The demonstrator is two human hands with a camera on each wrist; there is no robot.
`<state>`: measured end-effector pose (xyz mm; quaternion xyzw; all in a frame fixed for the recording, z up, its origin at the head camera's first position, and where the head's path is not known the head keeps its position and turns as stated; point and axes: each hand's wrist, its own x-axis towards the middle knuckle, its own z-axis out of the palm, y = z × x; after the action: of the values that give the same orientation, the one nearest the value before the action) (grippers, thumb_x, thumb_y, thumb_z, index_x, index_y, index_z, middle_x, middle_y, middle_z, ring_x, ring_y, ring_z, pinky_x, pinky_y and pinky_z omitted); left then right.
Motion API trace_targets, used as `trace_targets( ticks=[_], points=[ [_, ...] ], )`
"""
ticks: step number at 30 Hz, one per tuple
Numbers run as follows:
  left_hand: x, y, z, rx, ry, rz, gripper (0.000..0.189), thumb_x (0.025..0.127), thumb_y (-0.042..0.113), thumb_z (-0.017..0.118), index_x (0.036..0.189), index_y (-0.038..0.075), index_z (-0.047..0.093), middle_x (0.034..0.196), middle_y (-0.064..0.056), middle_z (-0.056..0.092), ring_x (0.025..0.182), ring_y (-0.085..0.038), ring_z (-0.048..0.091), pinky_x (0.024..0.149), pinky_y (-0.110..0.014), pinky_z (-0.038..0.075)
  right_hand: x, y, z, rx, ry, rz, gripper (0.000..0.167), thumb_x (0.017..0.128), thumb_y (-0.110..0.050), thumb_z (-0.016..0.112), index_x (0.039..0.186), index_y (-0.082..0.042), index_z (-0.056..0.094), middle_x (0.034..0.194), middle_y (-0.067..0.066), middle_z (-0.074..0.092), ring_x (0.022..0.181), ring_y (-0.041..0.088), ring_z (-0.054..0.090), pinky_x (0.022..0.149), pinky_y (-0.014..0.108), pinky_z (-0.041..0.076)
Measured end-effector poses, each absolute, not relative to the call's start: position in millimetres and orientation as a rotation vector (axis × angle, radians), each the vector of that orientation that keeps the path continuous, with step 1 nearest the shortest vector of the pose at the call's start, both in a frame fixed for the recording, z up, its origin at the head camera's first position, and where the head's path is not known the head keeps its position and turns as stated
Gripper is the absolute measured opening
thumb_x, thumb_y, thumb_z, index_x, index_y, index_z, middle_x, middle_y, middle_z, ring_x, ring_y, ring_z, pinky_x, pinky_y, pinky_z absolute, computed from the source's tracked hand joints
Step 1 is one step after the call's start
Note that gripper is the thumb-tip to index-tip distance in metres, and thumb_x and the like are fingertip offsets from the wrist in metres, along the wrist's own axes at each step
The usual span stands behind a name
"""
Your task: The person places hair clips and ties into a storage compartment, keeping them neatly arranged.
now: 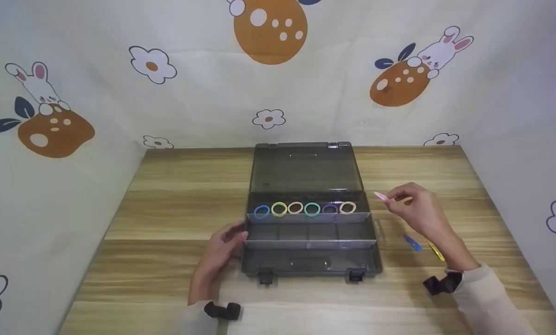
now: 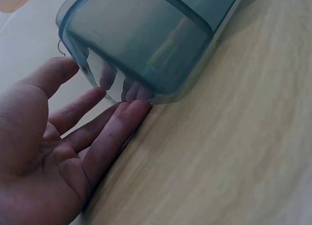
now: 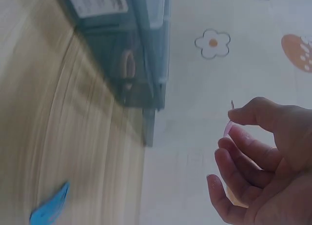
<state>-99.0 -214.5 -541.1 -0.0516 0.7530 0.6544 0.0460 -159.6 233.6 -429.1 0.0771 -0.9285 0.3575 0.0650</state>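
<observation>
A dark translucent storage box (image 1: 311, 271) lies with its lid (image 1: 306, 167) raised on the table. Along its back compartment stands a row of hair ties, among them a blue hair tie (image 1: 261, 217) and a green hair tie (image 1: 312, 215). The left hand (image 1: 222, 251) touches the box's left wall, its fingertips (image 2: 139, 105) on the plastic. To the right of the box, off the table, the right hand (image 1: 420, 211) pinches a pink hair clip (image 1: 381, 197) between thumb and forefinger. Below that hand lie a blue hair clip (image 1: 413, 243) and a yellow hair clip (image 1: 436, 251).
The box's middle compartment (image 1: 292, 231) and front compartment (image 1: 278, 256) are split by clear dividers. Two black latches, such as the right latch (image 1: 355, 275), hang at its front edge. A patterned cloth (image 1: 203, 102) surrounds the wood-grain table (image 1: 180, 186).
</observation>
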Motion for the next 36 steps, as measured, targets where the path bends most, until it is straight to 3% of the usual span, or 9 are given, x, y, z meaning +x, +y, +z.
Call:
trace_targets(
  ticks=[3,9,15,24,32,36],
  points=[
    [-99.1,-214.4,-540.5,-0.157,2.288,2.007,0.048,0.096,0.019,0.068,0.138,-0.002,0.057,0.142,-0.020,0.058,0.138,-0.033,0.050,0.118,-0.045,0.039,-163.2,219.0,-427.5,0.294,-2.763,1.077,0.007,0.086,-0.013,0.078,0.088,-0.007,0.076,0.092,0.007,0.073,0.085,0.015,0.063,0.077,0.025,0.053],
    [-99.7,-213.6,-539.5,-0.151,2.317,1.995,0.046,0.096,0.020,0.068,0.136,-0.001,0.059,0.139,-0.019,0.061,0.135,-0.032,0.053,0.117,-0.044,0.040,-169.4,190.7,-421.8,0.421,-2.697,1.097,0.007,0.084,-0.009,0.078,0.086,-0.004,0.075,0.090,0.008,0.072,0.087,0.024,0.066,0.083,0.045,0.054],
    [-101.0,-213.2,-539.8,-0.149,2.340,1.980,0.046,0.095,0.020,0.068,0.135,0.000,0.059,0.140,-0.018,0.061,0.135,-0.032,0.053,0.118,-0.045,0.039,-176.3,160.2,-416.7,0.574,-2.660,1.112,0.006,0.083,-0.009,0.079,0.085,-0.005,0.076,0.090,0.007,0.070,0.086,0.023,0.066,0.082,0.045,0.054],
    [-100.8,-212.6,-540.5,-0.151,2.334,1.984,0.046,0.095,0.019,0.068,0.136,-0.001,0.059,0.140,-0.019,0.061,0.134,-0.032,0.055,0.117,-0.045,0.041,-192.1,120.8,-424.4,0.788,-2.588,1.072,0.011,0.081,-0.011,0.081,0.088,-0.003,0.076,0.104,0.012,0.069,0.103,0.033,0.063,0.093,0.049,0.052],
    [-99.0,-212.6,-541.4,-0.167,2.345,1.971,0.043,0.095,0.015,0.067,0.134,-0.001,0.060,0.136,-0.019,0.063,0.125,-0.028,0.060,0.102,-0.023,0.049,-193.1,81.4,-416.1,0.920,-2.535,1.161,0.009,0.084,-0.016,0.080,0.089,-0.008,0.078,0.106,0.010,0.071,0.105,0.028,0.064,0.094,0.047,0.053],
    [-98.8,-212.7,-540.3,-0.169,2.344,1.975,0.043,0.096,0.016,0.067,0.134,-0.001,0.060,0.136,-0.019,0.063,0.126,-0.029,0.060,0.104,-0.026,0.048,-192.8,60.9,-416.9,0.998,-2.544,1.181,0.008,0.085,-0.015,0.079,0.089,-0.008,0.077,0.106,0.011,0.070,0.104,0.029,0.063,0.095,0.048,0.052]
  ],
)
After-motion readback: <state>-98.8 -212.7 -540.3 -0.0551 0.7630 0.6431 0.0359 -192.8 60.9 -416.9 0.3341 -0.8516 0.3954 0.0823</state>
